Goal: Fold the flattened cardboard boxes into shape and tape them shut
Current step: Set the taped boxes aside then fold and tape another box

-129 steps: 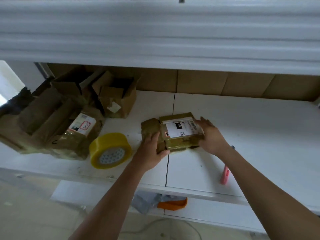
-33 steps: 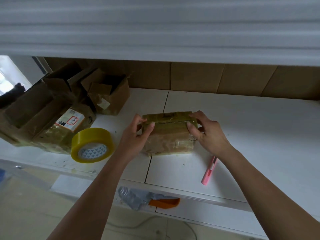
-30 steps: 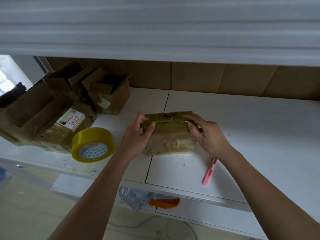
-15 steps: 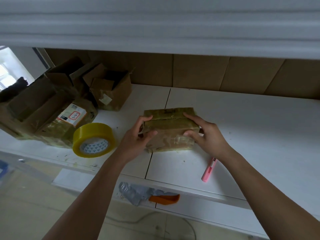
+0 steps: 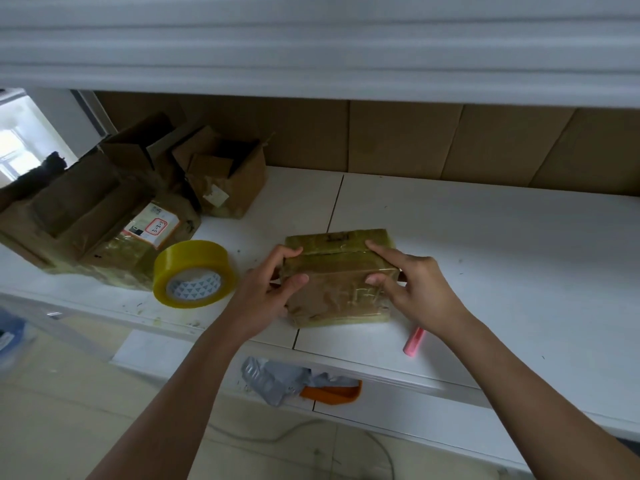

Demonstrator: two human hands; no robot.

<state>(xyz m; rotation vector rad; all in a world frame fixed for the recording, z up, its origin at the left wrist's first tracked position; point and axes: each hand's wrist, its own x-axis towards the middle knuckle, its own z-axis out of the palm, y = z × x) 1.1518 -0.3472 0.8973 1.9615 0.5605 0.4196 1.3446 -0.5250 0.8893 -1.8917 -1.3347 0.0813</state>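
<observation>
A white table [image 5: 485, 237] stands under a white shelf [image 5: 311, 46], brown-panelled wall [image 5: 398, 140] behind, bright window [image 5: 14, 150] left.

Both bare forearms reach in from the near edge. Left hand [image 5: 263, 292] curled, thumb and forefinger pinching. Right hand [image 5: 414, 285] curled, forefinger extended forward, thumb pressing inward.

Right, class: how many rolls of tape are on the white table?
1. The yellow tape roll lies left of the box that both hands hold. Others may be hidden behind the cardboard pile.
</observation>
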